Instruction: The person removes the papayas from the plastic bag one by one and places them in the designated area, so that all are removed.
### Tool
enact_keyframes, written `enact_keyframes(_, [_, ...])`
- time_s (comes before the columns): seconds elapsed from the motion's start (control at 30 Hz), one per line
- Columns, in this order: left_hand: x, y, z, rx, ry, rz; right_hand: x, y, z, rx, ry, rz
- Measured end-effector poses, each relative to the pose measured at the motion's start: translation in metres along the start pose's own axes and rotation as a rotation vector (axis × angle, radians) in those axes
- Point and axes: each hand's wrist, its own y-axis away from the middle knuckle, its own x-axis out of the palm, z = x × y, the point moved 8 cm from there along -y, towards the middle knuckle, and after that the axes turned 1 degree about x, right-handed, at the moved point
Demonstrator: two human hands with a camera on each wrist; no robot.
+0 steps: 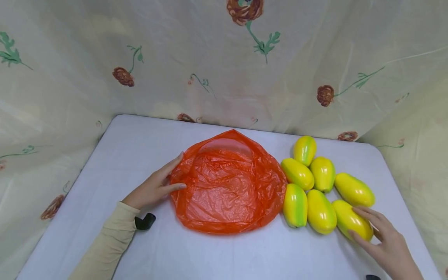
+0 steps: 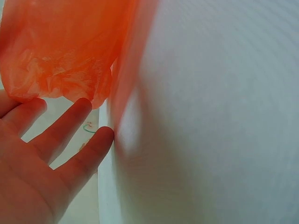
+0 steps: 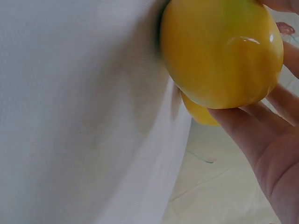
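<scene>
A thin red-orange plastic bag (image 1: pixel 220 186) lies spread on the table with its mouth gaping toward the viewer. At its left edge my left hand (image 1: pixel 157 188) touches the plastic; its fingers look straight and apart in the left wrist view. Over at the right, my right hand (image 1: pixel 385 237) holds a glossy yellow fruit (image 1: pixel 350 219), oval like a mango or papaya, between thumb and fingers. The right wrist view shows this yellow fruit (image 3: pixel 219 51) large, with the thumb against its underside. Several similar yellow fruits (image 1: pixel 322 212) with green streaks are clustered between the bag and that hand.
A white cloth covers the table (image 1: pixel 140 147). Behind it hangs a pale flowered curtain (image 1: pixel 175 58). The leftmost fruits touch the bag's right side. Black straps or devices show near both wrists, one black piece (image 1: pixel 145 221) by the left sleeve.
</scene>
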Motion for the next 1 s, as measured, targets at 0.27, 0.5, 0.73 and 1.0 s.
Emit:
enact_keyframes(0.27, [0.000,0.000,0.001,-0.004,0.000,0.000,-0.004,-0.005,0.004,-0.036,0.006,-0.134])
enact_keyframes(0.5, [0.001,0.000,0.003,-0.008,0.008,0.001,-0.008,-0.016,0.004,-0.009,-0.040,-0.229])
enact_keyframes(0.73, [0.001,0.000,0.003,-0.019,0.014,-0.008,-0.039,-0.042,-0.022,0.103,-0.138,-0.451])
enact_keyframes(1.0, [0.002,0.000,0.005,-0.032,0.022,-0.012,-0.024,-0.070,-0.045,0.238,-0.108,-0.125])
